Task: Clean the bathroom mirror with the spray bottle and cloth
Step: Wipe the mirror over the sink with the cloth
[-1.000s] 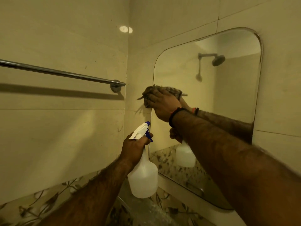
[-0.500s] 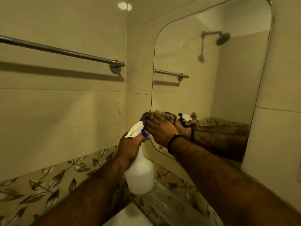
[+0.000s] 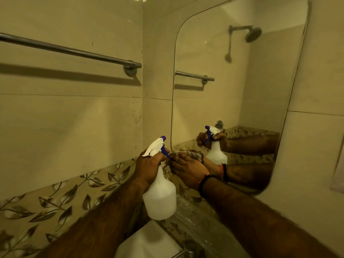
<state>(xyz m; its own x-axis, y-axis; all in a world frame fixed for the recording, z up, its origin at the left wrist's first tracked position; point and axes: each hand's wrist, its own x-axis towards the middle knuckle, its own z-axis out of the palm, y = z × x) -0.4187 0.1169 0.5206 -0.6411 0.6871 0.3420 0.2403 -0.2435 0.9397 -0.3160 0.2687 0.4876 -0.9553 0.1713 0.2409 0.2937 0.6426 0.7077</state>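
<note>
A rounded wall mirror (image 3: 223,101) fills the upper right and reflects a shower head and my arms. My left hand (image 3: 149,164) grips the neck of a white spray bottle (image 3: 160,196) with a white and blue trigger head, held upright just left of the mirror's lower left corner. My right hand (image 3: 188,170) presses a brownish patterned cloth (image 3: 193,153) flat against the mirror's lower left corner. The cloth is mostly hidden under my fingers.
A steel towel bar (image 3: 74,52) runs along the left wall at shoulder height. A band of leaf-patterned tiles (image 3: 55,200) runs below. A white basin edge (image 3: 149,243) and a chrome tap (image 3: 189,248) sit under my arms, with a ledge beneath the mirror.
My right hand with the cloth has slid down the mirror's left side from mid height to its lower left corner. The spray bottle has stayed close beside it in my left hand.
</note>
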